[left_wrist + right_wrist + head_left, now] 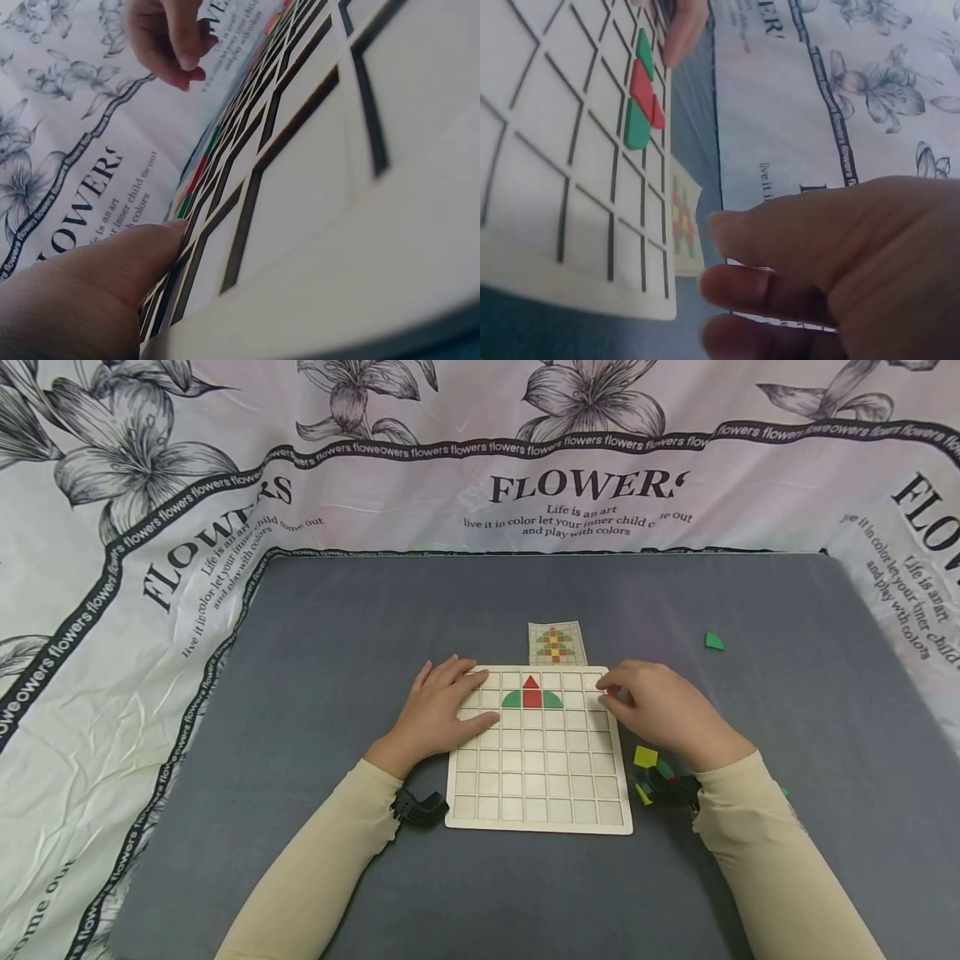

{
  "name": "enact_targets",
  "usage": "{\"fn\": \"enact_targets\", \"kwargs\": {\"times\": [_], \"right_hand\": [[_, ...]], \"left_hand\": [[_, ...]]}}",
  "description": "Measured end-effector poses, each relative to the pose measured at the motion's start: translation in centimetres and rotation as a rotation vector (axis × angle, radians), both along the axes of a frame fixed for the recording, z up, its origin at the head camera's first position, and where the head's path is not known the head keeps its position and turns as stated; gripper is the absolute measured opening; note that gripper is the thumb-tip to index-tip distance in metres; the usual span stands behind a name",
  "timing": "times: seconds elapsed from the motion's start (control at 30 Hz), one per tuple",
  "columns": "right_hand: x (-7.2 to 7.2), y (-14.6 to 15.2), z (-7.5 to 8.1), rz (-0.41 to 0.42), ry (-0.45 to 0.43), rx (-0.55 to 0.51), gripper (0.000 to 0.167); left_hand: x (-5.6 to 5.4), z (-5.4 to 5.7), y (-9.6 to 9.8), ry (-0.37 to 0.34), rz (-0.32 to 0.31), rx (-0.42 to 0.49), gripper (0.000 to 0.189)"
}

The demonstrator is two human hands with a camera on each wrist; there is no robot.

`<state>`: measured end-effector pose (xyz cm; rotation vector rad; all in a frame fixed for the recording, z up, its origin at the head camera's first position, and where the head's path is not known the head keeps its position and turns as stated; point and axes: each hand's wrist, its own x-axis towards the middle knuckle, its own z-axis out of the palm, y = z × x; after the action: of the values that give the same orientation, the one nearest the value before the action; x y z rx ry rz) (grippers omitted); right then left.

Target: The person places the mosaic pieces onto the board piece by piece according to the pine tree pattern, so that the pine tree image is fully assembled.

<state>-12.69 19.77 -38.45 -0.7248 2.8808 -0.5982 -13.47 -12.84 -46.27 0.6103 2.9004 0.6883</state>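
A pale square grid board [540,815] lies on the dark table. Upon it sit a red triangle [531,682], a red square [532,698] just below, and a green quarter-round piece on each side, the left one [512,699] and the right one [552,700]. My left hand [442,710] rests on the board's upper left edge, fingers spread and thumb over the grid. Beside the upper right edge is my right hand [663,706], fingers loosely bent; no piece shows between them in the right wrist view. A pattern card [557,644] peeks out behind the board.
Below my right hand lie a yellow square [646,757] and several other loose pieces, partly hidden by the wrist camera [670,788]. A green piece [714,642] lies apart at the right. Flower-printed cloth [420,502] surrounds the table [360,610].
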Motion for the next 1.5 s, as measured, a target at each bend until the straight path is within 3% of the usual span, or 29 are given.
{"fn": "enact_targets", "kwargs": {"times": [0.6, 0.97, 1.5], "right_hand": [[2.7, 3.1, -1.2, -0.024, -0.151, 0.024, 0.007], [3.0, 4.4, -1.7, -0.018, -0.258, 0.046, 0.029], [3.3, 3.2, -1.7, -0.071, -0.184, 0.082, 0.012]], "left_hand": [[-0.2, -0.1, -0.1, 0.000, -0.004, -0.007, 0.074], [-0.2, -0.2, -0.1, -0.012, -0.006, -0.010, 0.075], [-0.2, -0.2, -0.1, -0.011, -0.002, -0.014, 0.074]]}}
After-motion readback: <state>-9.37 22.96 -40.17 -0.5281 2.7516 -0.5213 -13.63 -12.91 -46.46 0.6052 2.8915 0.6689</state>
